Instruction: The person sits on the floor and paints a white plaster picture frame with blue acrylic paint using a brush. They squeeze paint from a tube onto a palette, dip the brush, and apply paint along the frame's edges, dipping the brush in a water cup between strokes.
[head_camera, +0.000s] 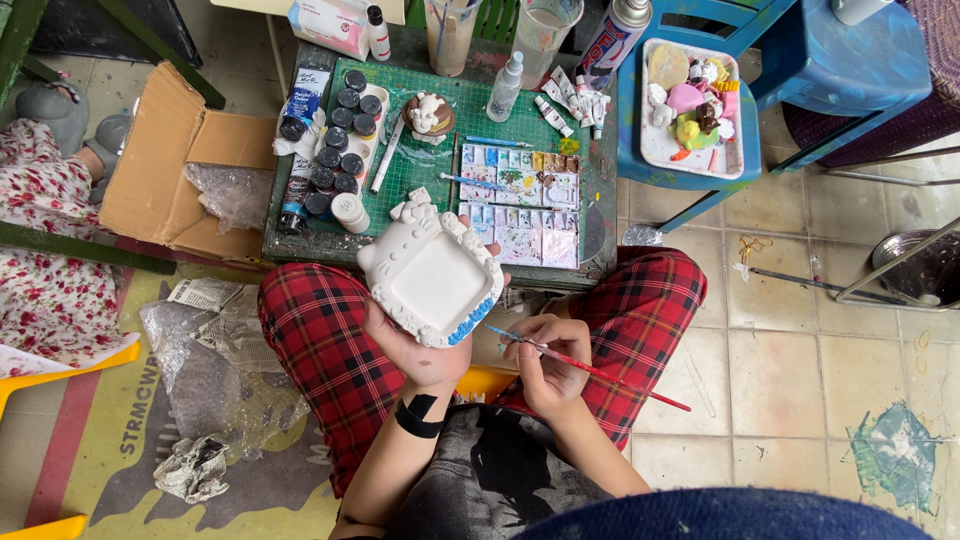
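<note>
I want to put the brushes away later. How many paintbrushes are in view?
3 clearly: a red-handled brush in the right hand, and two blue-handled ones lying on the green mat. The cup at the back may hold more.

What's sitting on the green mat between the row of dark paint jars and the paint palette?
In the head view, between the paint jars and the palette on the green mat lie a white stick-like tool and a small brown-and-white figurine.
</note>
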